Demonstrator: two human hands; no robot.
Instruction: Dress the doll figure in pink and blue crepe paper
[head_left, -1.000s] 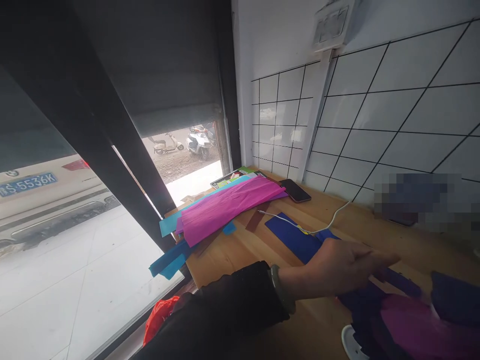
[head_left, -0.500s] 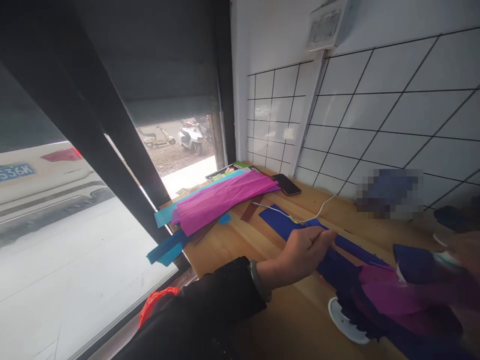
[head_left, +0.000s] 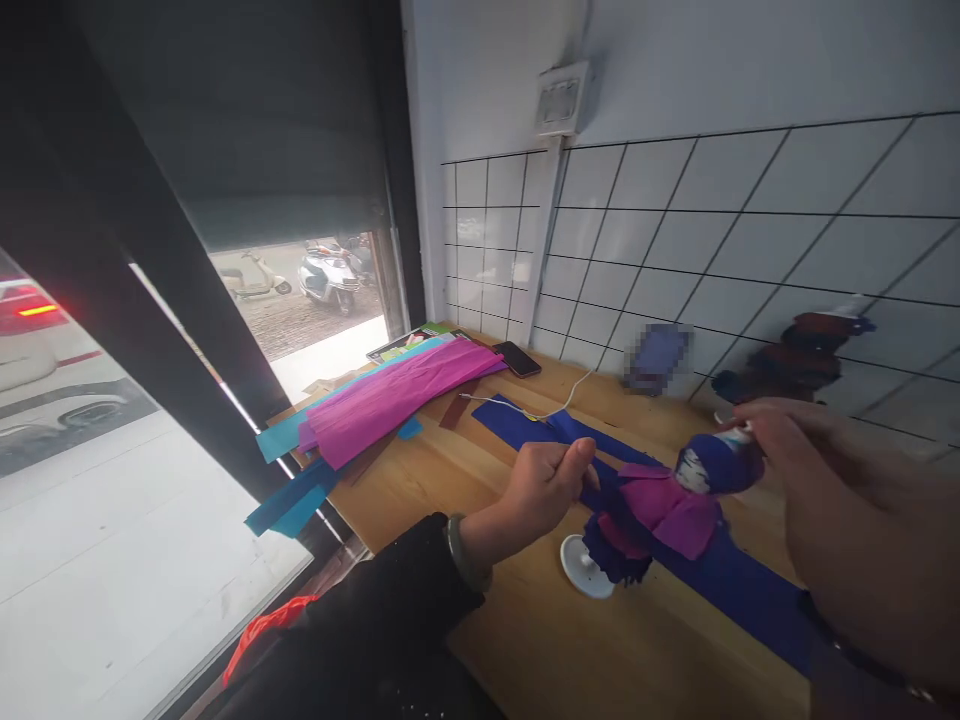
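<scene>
A doll-like figure (head_left: 670, 517) stands out in pink and dark blue crepe paper, with a rounded blue head and a frilled skirt. It leans over the table on a round white base (head_left: 589, 567). My right hand (head_left: 832, 490) is closed on the white tip above the figure's head. To the left, my left hand (head_left: 546, 488) is closed with the thumb on top, beside the figure's body. A dark blue paper strip (head_left: 616, 497) runs from its fingers toward the figure; the exact grip is partly hidden. Wide blue paper (head_left: 757, 590) lies behind and below.
Pink paper sheets (head_left: 397, 395) and turquoise strips (head_left: 292, 510) lie at the table's left, some overhanging its edge. A phone (head_left: 519, 359) and a white cable (head_left: 555, 413) lie toward the tiled wall (head_left: 645, 270). A dark frilled object (head_left: 802, 350) stands at the back right.
My view has turned right, so more of my right hand and the figure shows. The figure's head is now clearly visible under my right fingers. My left hand stays closed.
</scene>
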